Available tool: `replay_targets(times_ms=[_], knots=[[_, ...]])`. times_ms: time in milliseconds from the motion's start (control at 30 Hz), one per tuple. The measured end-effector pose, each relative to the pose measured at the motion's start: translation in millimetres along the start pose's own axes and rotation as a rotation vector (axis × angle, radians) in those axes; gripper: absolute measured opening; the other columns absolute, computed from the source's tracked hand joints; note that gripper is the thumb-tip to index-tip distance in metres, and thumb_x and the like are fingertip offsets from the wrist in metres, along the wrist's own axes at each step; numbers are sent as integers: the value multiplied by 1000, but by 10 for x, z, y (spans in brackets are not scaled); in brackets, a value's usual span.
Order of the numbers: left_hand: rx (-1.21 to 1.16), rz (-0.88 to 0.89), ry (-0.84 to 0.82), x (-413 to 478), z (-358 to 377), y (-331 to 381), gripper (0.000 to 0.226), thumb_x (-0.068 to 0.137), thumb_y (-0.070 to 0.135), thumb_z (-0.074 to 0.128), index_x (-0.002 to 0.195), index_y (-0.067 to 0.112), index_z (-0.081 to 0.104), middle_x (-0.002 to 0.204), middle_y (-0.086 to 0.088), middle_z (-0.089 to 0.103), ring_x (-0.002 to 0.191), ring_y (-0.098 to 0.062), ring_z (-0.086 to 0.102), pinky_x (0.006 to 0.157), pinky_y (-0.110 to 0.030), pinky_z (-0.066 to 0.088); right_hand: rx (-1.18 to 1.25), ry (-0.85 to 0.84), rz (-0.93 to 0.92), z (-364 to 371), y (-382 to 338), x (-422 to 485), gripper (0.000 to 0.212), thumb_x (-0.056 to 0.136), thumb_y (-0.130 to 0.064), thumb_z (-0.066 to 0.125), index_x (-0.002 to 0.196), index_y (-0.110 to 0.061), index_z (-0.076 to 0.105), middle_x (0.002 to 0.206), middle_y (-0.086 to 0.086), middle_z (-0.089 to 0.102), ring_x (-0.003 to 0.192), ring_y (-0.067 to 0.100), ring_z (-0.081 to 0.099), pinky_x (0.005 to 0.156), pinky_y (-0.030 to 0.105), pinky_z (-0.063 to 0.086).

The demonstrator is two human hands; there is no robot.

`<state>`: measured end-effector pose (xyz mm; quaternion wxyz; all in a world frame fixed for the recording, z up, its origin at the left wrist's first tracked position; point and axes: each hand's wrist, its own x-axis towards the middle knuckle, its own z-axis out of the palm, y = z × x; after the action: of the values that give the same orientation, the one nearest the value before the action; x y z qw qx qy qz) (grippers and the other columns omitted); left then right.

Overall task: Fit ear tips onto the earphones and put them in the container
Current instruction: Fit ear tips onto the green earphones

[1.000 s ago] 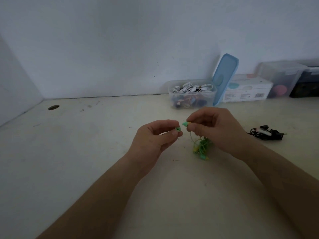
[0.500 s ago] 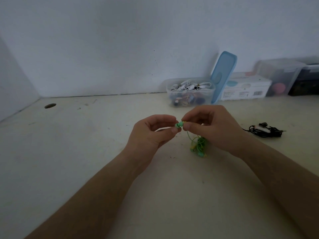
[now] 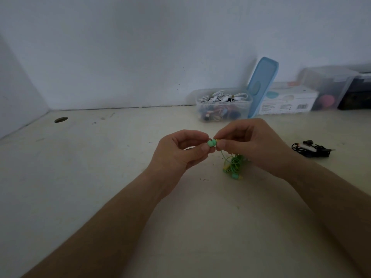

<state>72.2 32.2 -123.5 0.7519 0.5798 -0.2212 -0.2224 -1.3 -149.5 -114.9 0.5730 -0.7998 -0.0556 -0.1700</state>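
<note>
Green ear tip (image 3: 210, 144): now butted against the nozzle of the green-and-yellow earbud (image 3: 216, 140), centre of frame. A second ago a clear gap lay between the two; half a second ago they just met; now they are pressed together. Whether the tip is fully seated on the nozzle cannot be told, since your fingertips cover the joint.

Your left hand (image 3: 178, 151): thumb and forefinger pinch the tip, the other fingers curled loosely under. Your right hand (image 3: 251, 143): thumb and forefinger pinch the earbud body, the remaining fingers curled. Both hands are raised above the table (image 3: 100, 177), and they have closed in on each other.

Green cable (image 3: 233, 163): hangs from your right hand in a loose tangle, just below centre. The second earbud (image 3: 234, 176) sits at its lower end, near or on the table.

Reading: this is the fitting step, mid-push. This pair is not yet in the container. The second bud likely needs checking before stowing.

Clear container (image 3: 246, 106): upper right of centre, against the wall, open, with white earphones heaped inside. Its blue lid (image 3: 262, 85) leans upright just beside it. It is well apart from your hands.

Further out: black earphones (image 3: 311, 150) lie on the table at right. A white box (image 3: 289, 100) stands beyond the lid. More bins at far right are blurred.
</note>
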Motion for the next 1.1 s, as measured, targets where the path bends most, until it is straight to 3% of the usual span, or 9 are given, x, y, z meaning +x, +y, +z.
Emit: replay_targets(times_ms=[200, 367, 533, 767, 900, 933, 1033, 1100], knots=[[-1, -14, -23, 1, 5, -4, 26, 63, 6, 72, 89, 7, 70, 86, -13, 76, 80, -21, 74, 69, -22, 57, -34, -31, -9, -19, -5, -3, 14, 81, -2, 74, 91, -12, 75, 81, 6, 76, 79, 18, 71, 74, 22, 56], [-4, -30, -44, 0, 1, -15, 27, 63, 7, 72, 90, 7, 70, 86, -14, 75, 80, -21, 74, 69, -22, 57, -53, -51, -23, -37, 5, 2, 15, 82, -3, 74, 91, -14, 75, 83, 7, 76, 83, 24, 73, 76, 24, 56], [-6, -44, -58, -7, -6, -9, 27, 64, 6, 72, 91, 6, 70, 86, -14, 75, 81, -21, 74, 70, -22, 57, -71, -78, -44, -45, -4, 3, 17, 81, -1, 74, 89, -16, 74, 81, 4, 76, 76, 13, 72, 72, 18, 53], [-12, -64, -56, -15, 10, -3, 27, 63, 6, 72, 91, 6, 71, 85, -13, 75, 81, -21, 74, 69, -22, 57, -172, -74, -78, -71, -12, 10, 15, 80, -5, 76, 91, -15, 76, 79, -1, 76, 74, 10, 71, 72, 20, 54], [-8, -72, -53, -13, 10, -3, 27, 64, 5, 72, 91, 5, 70, 84, -13, 75, 80, -21, 74, 69, -22, 58, -241, -73, -111, -61, -10, 14, 13, 80, -11, 77, 89, -21, 76, 78, -6, 75, 73, 22, 68, 71, 39, 54], [-8, -72, -54, -11, 8, -5, 27, 64, 4, 72, 91, 5, 70, 84, -13, 75, 79, -21, 74, 69, -22, 58, -247, -78, -120, -61, -11, 15, 14, 81, -11, 77, 89, -23, 75, 77, -8, 74, 72, 18, 67, 69, 37, 53], [-21, -74, -65, -10, 4, -1, 28, 64, 3, 71, 92, 4, 69, 83, -13, 75, 79, -21, 74, 69, -22, 58, -267, -84, -147, -64, -11, 16, 18, 82, -6, 76, 87, -23, 74, 71, -20, 70, 64, -1, 61, 59, 12, 41], [-44, -74, -75, -9, 4, 2, 27, 64, 2, 71, 92, 4, 69, 84, -14, 75, 78, -21, 74, 70, -22, 59, -282, -75, -154, -59, -11, 16, 16, 82, -4, 75, 88, -20, 74, 70, -22, 69, 64, -3, 60, 60, 9, 38]])
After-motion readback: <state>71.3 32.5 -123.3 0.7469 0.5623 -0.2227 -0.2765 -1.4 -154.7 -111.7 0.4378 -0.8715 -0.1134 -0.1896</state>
